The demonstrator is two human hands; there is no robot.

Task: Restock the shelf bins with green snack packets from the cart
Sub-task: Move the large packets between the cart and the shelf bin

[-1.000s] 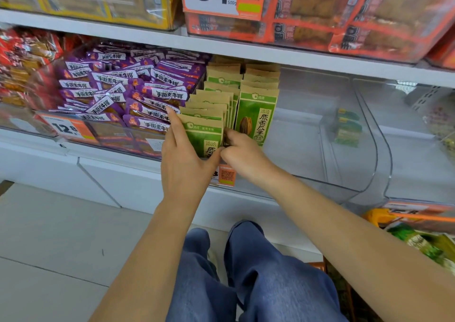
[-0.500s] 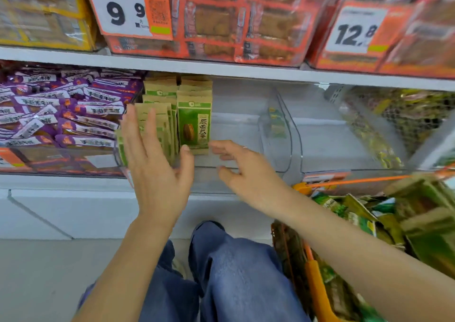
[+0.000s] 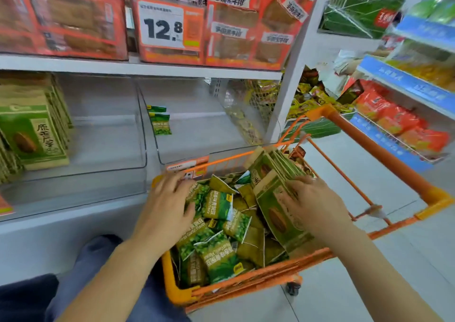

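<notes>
Both hands are down in the orange wire shopping cart (image 3: 248,281) at near centre. The left hand (image 3: 167,211) lies with fingers spread and fairly straight on the loose heap of small green pea snack packets (image 3: 216,225) that fills the cart, gripping nothing that can be seen. The right hand (image 3: 312,206) rests on an upright stack of flat green-and-tan seed packets (image 3: 273,193) leaning at the cart's right side; its fingers lie along the front packet, and whether they curl round the stack cannot be told.

Beyond the cart's far rim stand two clear plastic shelf bins: the left bin (image 3: 103,134) holds more green-and-tan seed packets (image 3: 32,134) against its left wall, and the right bin (image 3: 197,129) holds only a few small green packets (image 3: 161,122) at its far left. An orange price tag (image 3: 194,164) hangs between cart and bin. The white shelf board (image 3: 138,68) above carries orange-red wrapped snack trays (image 3: 234,26) and a price card reading 12.8 (image 3: 162,26). A white upright post (image 3: 293,75) stands to the right, with blue-edged racks of bright packets (image 3: 403,115) further right over a pale tiled floor (image 3: 384,272).
</notes>
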